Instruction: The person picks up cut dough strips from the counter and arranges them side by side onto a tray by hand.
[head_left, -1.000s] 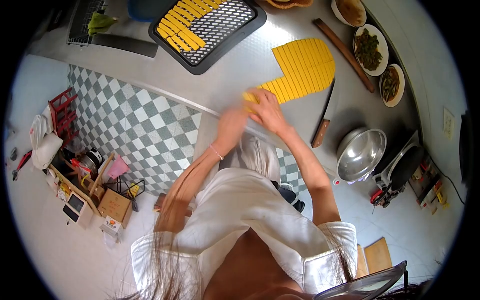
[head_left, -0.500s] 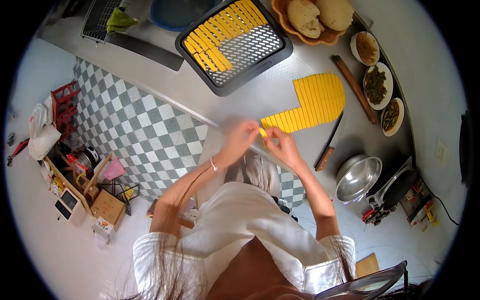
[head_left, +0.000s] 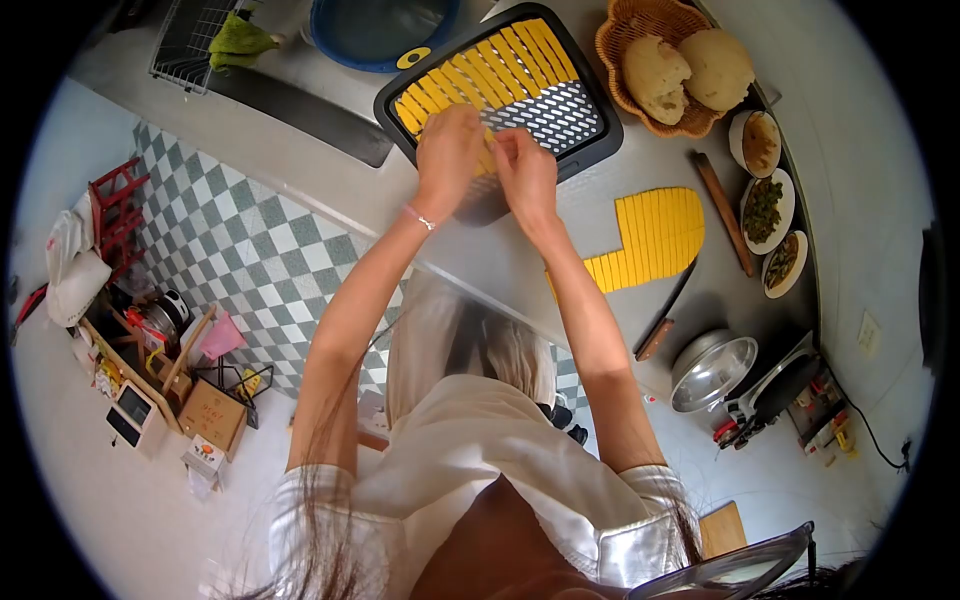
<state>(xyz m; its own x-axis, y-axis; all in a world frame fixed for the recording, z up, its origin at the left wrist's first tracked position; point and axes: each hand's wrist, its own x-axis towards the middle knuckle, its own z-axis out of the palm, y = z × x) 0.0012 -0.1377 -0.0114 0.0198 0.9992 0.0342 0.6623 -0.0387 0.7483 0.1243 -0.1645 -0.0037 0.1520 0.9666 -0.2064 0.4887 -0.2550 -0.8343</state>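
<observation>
Over the near edge of the dark perforated tray [head_left: 597,142], my left hand [head_left: 447,158] and my right hand [head_left: 526,180] are close together, fingers pinched. Between them is a short yellow dough strip [head_left: 487,162], partly hidden by the fingers. More yellow strips [head_left: 480,75] lie side by side in the tray, with bare slotted metal at its right. On the steel counter lies a flat sheet of yellow dough [head_left: 662,236] cut into narrow strips, with a corner gone. Beside the sheet rests a knife with a wooden handle [head_left: 655,340].
Right of the tray stands a wicker basket [head_left: 612,75] with pale bread. A wooden rolling pin [head_left: 722,212] lies beside several small dishes of food. Near the counter's right end is a metal bowl [head_left: 712,370]. A blue basin [head_left: 325,40] sits behind the tray.
Both hands have moved from the left edge of the dough sheet up and over the tray, carrying a yellow strip. The view has shifted slightly.
</observation>
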